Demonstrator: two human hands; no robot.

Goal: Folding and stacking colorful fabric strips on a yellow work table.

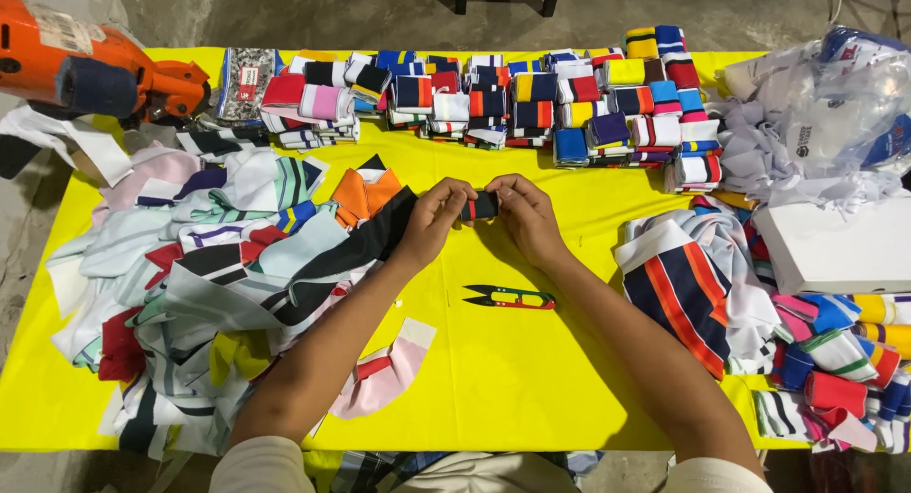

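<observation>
A bright yellow table (531,360) stands on a grey concrete floor and is crowded with striped knit fabric. Both forearms reach in from the near edge and meet over the table's middle. The left hand (435,218) and right hand (525,215) are curled inward, fingertips pinching the two ends of a small folded fabric piece (482,205) (dark, with a red band), held just above the cloth. A pair of thread snips (510,297) lies on the table between the forearms. Folded collar bundles (531,99) line the far edge, a loose fabric heap (218,265) fills the left side, and an orange power tool (85,66) sits at the far left corner.
</observation>
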